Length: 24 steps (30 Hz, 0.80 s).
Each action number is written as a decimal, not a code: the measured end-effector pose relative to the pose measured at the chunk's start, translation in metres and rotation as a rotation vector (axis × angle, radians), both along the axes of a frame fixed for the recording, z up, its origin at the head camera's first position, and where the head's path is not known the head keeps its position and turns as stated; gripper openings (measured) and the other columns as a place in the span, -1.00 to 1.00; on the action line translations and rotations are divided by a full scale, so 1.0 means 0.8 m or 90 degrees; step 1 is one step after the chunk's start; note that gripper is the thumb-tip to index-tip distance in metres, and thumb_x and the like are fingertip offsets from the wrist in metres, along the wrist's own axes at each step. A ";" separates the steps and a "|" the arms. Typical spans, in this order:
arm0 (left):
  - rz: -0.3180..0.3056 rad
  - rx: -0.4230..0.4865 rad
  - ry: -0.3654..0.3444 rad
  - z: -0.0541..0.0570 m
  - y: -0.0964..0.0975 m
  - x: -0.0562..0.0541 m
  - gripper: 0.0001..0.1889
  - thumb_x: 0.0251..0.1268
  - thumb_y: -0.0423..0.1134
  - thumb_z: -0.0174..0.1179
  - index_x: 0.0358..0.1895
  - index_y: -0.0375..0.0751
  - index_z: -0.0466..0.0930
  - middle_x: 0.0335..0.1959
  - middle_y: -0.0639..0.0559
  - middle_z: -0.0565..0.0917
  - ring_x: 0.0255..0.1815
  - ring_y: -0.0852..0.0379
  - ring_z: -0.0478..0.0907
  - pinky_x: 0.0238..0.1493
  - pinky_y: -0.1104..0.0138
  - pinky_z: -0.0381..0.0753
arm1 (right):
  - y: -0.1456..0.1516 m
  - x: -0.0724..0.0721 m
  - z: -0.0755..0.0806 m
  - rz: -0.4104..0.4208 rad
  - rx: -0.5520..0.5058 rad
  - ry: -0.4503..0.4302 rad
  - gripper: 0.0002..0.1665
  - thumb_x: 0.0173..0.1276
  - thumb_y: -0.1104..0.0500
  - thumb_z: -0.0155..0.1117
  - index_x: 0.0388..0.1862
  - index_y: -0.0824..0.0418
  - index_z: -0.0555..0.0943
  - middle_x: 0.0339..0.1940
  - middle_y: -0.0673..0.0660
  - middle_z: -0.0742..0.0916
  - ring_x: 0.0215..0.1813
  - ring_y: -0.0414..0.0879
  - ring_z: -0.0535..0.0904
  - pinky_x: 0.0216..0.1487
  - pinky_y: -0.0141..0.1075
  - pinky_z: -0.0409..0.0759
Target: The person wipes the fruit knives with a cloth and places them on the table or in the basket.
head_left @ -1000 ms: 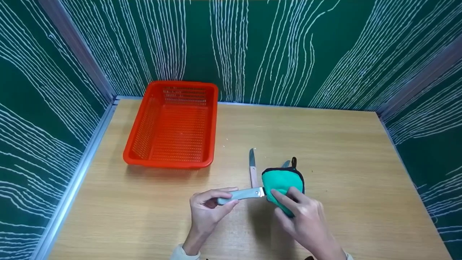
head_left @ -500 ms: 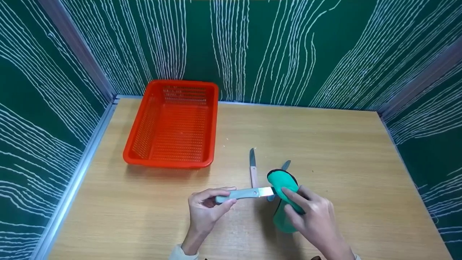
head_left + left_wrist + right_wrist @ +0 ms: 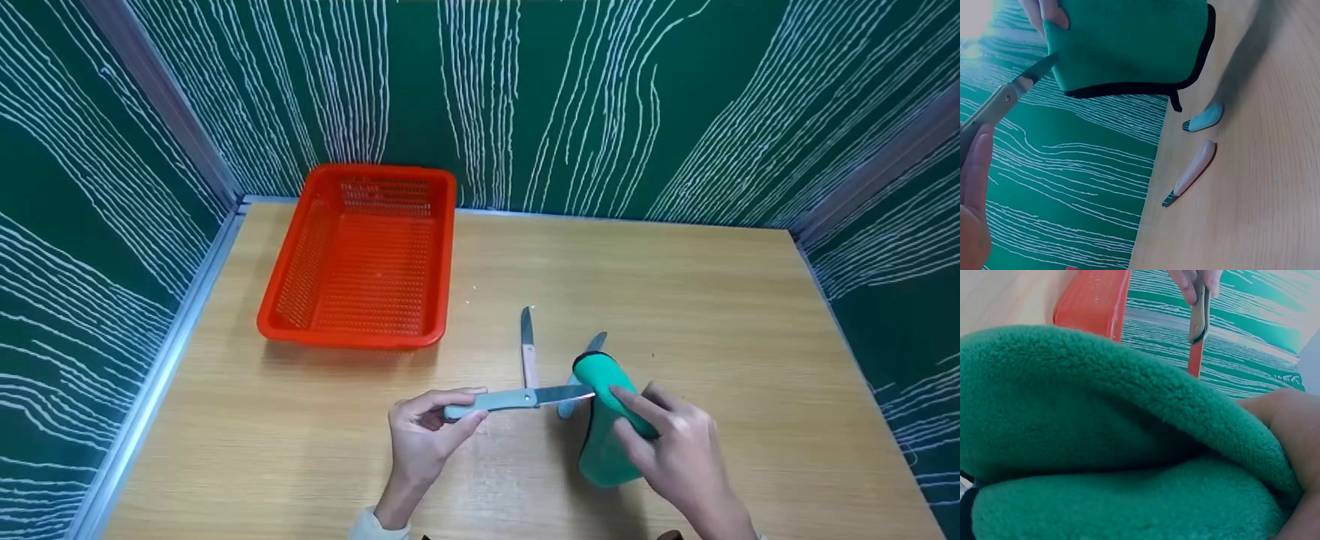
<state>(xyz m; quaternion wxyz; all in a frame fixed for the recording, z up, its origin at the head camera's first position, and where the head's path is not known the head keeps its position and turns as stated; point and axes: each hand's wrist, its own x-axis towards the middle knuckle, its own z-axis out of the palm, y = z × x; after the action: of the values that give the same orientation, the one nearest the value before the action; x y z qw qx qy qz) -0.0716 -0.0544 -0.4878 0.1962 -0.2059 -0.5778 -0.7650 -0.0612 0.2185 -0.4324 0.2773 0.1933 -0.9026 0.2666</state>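
Compared with a second ago: found nearly the whole blade of the grey-handled knife bared, where then mostly covered by the green cloth. Judged as a wiping stroke run out towards the tip, so probably near the end of this pass. Unable to settle whether touching cloth at the tip. Seen held above the tabletop, pinched by the handle in the left grip. Noted cloth folded in the right grip. Also logged nearby: pink-handled knife, blue-handled knife; farther left, red basket.
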 end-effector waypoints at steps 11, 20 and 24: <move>0.039 -0.018 0.008 -0.003 0.002 0.000 -0.78 -0.05 -0.69 0.28 -0.30 -0.43 0.67 -0.31 -0.27 0.71 -0.39 0.01 0.71 -0.52 0.37 0.68 | 0.002 0.003 -0.002 -0.019 0.004 -0.025 -0.64 -0.14 0.44 0.33 -0.28 0.23 0.76 -0.60 -0.13 0.42 -0.64 -0.33 0.23 -0.71 -0.52 0.22; 0.050 0.017 0.008 -0.007 0.004 -0.002 -0.83 0.02 -0.69 0.23 -0.29 -0.51 0.63 -0.36 -0.29 0.71 -0.44 -0.06 0.71 -0.52 0.20 0.69 | 0.001 0.002 -0.005 -0.005 -0.023 -0.023 -0.59 -0.18 0.47 0.32 -0.29 0.18 0.77 -0.63 -0.18 0.41 -0.64 -0.36 0.20 -0.71 -0.57 0.15; 0.012 0.069 -0.010 -0.010 0.008 -0.002 -0.89 0.11 -0.68 0.16 -0.27 -0.62 0.56 -0.40 -0.36 0.69 -0.47 -0.17 0.69 -0.51 0.06 0.67 | 0.000 0.002 -0.003 -0.015 -0.019 -0.039 -0.59 -0.17 0.47 0.35 -0.28 0.18 0.77 -0.63 -0.18 0.40 -0.65 -0.36 0.20 -0.72 -0.56 0.17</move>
<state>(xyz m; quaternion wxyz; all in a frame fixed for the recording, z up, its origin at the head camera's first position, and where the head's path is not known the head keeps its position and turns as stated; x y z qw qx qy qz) -0.0730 -0.0479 -0.4959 0.2093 -0.1833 -0.5388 -0.7951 -0.0596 0.2183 -0.4352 0.2556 0.1700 -0.9088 0.2826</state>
